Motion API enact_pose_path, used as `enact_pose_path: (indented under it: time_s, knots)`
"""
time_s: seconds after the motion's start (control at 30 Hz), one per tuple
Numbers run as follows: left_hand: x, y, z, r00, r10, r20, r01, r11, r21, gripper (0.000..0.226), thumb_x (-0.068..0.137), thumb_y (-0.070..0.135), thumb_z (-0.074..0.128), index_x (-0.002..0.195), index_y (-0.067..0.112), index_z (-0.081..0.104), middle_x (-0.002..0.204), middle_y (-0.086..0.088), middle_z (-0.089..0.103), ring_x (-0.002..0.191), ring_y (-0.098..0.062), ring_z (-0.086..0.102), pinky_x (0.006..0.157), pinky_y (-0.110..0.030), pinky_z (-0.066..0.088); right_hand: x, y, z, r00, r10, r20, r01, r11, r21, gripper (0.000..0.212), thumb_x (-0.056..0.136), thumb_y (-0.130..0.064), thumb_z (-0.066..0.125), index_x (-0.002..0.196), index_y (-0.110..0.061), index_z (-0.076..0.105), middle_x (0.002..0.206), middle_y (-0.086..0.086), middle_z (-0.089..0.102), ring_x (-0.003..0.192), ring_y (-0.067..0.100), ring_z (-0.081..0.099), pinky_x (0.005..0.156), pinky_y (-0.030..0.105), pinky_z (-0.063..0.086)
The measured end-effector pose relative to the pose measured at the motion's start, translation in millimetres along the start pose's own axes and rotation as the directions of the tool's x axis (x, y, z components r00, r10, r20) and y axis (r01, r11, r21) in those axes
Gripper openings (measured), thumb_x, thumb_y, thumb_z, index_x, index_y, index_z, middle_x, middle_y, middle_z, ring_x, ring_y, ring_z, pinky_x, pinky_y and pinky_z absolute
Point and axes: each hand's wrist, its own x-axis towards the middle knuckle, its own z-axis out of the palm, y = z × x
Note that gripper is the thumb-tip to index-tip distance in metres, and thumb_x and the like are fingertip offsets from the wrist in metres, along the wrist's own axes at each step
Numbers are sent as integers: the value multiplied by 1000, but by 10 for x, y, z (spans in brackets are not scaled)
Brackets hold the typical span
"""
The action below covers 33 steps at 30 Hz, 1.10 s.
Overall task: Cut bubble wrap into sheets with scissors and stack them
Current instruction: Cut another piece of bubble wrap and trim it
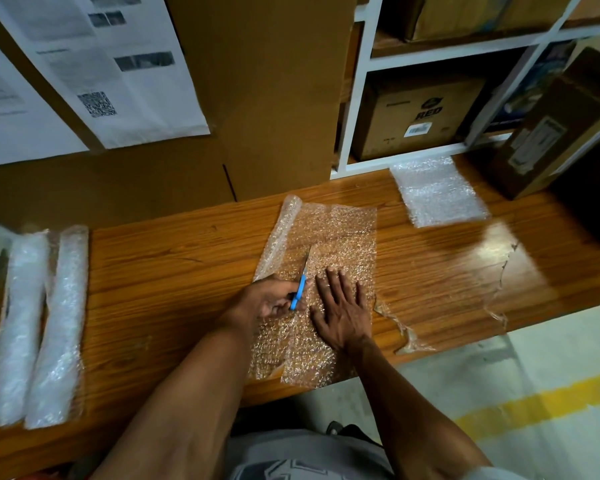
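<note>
— Why flat on the bubble wrap (329, 233), that right hand (340, 308)?
— Pinning the sheet to the worktop (174, 258), fingers straight and spread, gripping nothing; stops the film sliding ahead of the blades.
— And the left hand (269, 301)?
— Curled round the blue handles of the scissors (300, 285), blades pointing toward the back edge, partway up a slit begun at the front edge. Blades parted or closed: cannot tell.
— Why the curl along the left side of the sheet?
— Uncut remainder, probably (rolled up out of the cutting line).
— Finished sheets?
— Stack of cut sheets (437, 192) near the back edge, toward the right end, well apart from the cutting, likely to keep it out of the way.
— Spare stock?
— Two rolls (39, 323) at the left end, side by side.
</note>
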Motion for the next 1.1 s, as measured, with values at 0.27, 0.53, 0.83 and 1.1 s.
enact_pose_path:
  time_s: [0.27, 0.53, 0.83, 1.1]
  knots:
    - [164, 96, 8, 999, 27, -19, -28, 999, -42, 27, 101, 18, 66, 119, -3, 67, 95, -17, 78, 72, -17, 76, 41, -14, 46, -15, -3, 3, 1000, 1, -19, -1, 1000, 10, 75, 103, -67, 9, 167, -31, -9, 174, 1, -19, 159, 24, -22, 128, 58, -6]
    - [270, 80, 37, 995, 29, -94, -30, 999, -12, 8, 99, 5, 66, 101, -2, 68, 94, -17, 79, 84, -19, 76, 46, -15, 38, -20, 0, -17, 1000, -8, -22, 8, 1000, 10, 76, 103, -68, 6, 166, -30, -13, 174, 2, -20, 159, 24, -23, 128, 58, -8]
    - [332, 219, 43, 1000, -3, -29, 0, 996, -89, 16, 101, 22, 65, 106, 11, 75, 89, -16, 77, 50, -5, 50, 35, -13, 30, -2, 20, 14, 1000, -7, -29, 8, 1000, 22, 77, 103, -69, 8, 168, -29, -6, 175, 3, -15, 161, 25, -18, 128, 61, 0]
    - [456, 374, 66, 999, 0, -36, -3, 996, -93, 23, 105, 18, 56, 114, 1, 68, 82, -15, 75, 45, -4, 51, 34, -12, 32, -1, 20, 9, 999, -8, -39, 10, 1000, 30, 77, 104, -69, 11, 168, -29, -1, 175, 4, -10, 161, 26, -15, 128, 60, 0]
